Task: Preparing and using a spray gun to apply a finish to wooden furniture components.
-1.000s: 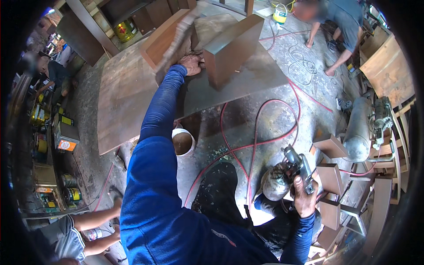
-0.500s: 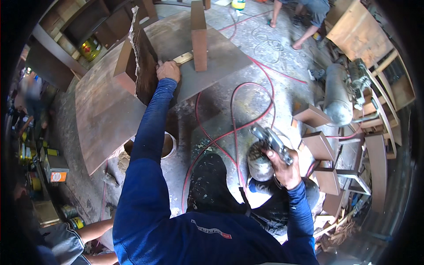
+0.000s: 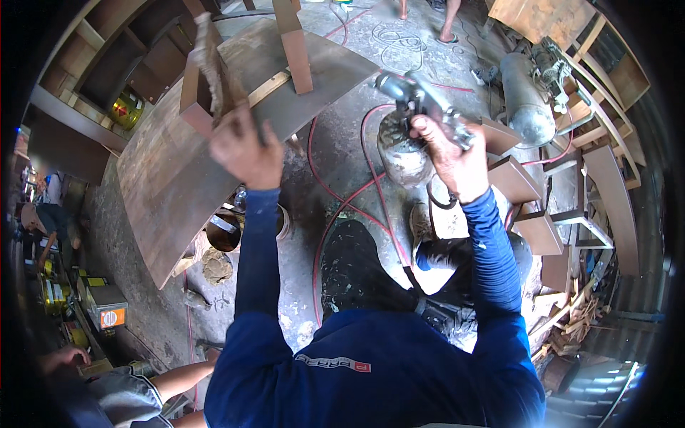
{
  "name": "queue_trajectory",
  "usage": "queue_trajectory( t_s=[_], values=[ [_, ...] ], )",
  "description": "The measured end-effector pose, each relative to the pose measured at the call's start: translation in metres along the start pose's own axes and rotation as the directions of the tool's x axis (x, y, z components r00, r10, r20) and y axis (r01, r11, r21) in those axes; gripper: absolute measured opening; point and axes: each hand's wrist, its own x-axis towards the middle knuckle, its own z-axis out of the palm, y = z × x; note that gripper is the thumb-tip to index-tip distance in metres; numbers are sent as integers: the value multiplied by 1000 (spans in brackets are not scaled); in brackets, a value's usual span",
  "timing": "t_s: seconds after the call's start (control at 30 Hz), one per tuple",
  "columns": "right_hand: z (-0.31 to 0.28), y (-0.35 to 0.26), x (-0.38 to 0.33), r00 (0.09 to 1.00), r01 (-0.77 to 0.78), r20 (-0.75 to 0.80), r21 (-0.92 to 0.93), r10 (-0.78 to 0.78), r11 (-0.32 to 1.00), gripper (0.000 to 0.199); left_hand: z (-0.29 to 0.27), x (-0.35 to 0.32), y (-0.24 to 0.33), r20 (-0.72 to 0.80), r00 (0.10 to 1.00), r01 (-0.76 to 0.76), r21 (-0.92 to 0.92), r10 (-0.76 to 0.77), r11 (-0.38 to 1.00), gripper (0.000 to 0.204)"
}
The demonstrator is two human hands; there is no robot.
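In my right hand (image 3: 453,158) is a spray gun (image 3: 422,101), gripped by its handle, with a round paint-smeared cup (image 3: 404,152) hanging under it. My left hand (image 3: 250,153) is blurred, its thumb and fingers spread apart. It is at the lower end of a thin ragged-edged sheet (image 3: 208,65), which is also smeared by motion; whether they touch I cannot tell. Beside that sheet a brown wooden piece (image 3: 194,96) stands upright on a large brown panel (image 3: 168,182). Farther right on the panel are another upright brown piece (image 3: 297,60) and a pale wood strip (image 3: 269,87).
Red hose (image 3: 319,267) loops over the concrete floor by my legs. On the right are a grey tank (image 3: 524,103), brown boards (image 3: 514,180) and wood scraps (image 3: 571,324). An open can (image 3: 223,232) is below the panel. Other people's legs (image 3: 449,21) show at top and lower left.
My left hand has come back toward me and its fingers have spread. The ragged sheet has turned nearly edge-on. My right hand has raised the spray gun up and away from my knee.
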Motion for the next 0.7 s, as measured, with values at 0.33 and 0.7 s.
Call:
queue_trajectory(
  t_s=[0.33,0.7],
  values=[
    [12,17,-29,995,-24,80,-354,56,935,53,-17,-13,-44,-43,895,427,-201,-443,882,73],
    [-3,9,-29,997,27,-66,-118,-35,993,25,-11,-7,-4,63,861,489,-377,-505,786,70]
  ],
)
